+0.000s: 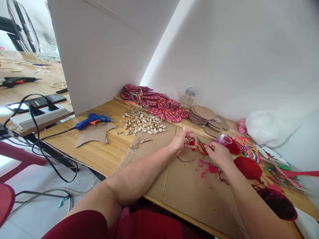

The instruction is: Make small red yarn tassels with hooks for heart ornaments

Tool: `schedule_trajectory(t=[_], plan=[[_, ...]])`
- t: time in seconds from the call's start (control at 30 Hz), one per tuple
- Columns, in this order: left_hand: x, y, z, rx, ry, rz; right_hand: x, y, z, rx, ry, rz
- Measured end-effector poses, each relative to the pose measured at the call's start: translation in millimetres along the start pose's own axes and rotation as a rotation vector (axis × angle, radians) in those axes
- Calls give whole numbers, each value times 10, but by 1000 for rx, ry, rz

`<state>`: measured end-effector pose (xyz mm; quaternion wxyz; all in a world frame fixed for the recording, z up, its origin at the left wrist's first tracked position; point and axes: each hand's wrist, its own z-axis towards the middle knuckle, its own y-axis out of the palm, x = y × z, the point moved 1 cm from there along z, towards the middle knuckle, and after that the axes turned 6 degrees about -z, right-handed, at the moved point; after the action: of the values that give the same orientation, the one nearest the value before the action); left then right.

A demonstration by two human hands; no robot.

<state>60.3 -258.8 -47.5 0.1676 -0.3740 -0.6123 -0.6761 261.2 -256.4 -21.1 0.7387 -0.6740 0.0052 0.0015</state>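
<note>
My left hand (179,142) is above the cardboard sheet, with its fingers curled around a small bunch of red yarn (192,143). Just to its right, my right hand (217,152) grips a pair of scissors (201,148) by the orange handles, the blades pointing away from me. A round cardboard disc (186,156) lies beneath my left hand. Loose pink and red yarn scraps (210,168) are scattered on the cardboard sheet (189,189) nearer to me. A red ball of yarn (248,168) sits to the right of my right forearm.
Peanut shells (146,122) are heaped at the middle left, beside a blue glue gun (93,120) on torn cardboard. Behind them lie patterned red pieces (159,103). Cardboard discs (202,113), a clear bottle (187,98), colourful yarn (248,149) and a white bag (270,127) stand along the wall.
</note>
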Motion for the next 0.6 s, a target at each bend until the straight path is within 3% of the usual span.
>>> schedule_trajectory(t=[0.17, 0.27, 0.4, 0.6], plan=[[-61, 8, -13, -47, 46, 155, -371, -159, -224, -55, -231, 630], [-70, 30, -43, -81, 39, 220, -482, -99, -285, -10, -147, 824], [-64, 43, -77, -86, 4, 283, -437, 42, -250, 56, -12, 1236], [-122, 55, -84, -116, -95, 334, -388, 135, -207, 164, 30, 1372]])
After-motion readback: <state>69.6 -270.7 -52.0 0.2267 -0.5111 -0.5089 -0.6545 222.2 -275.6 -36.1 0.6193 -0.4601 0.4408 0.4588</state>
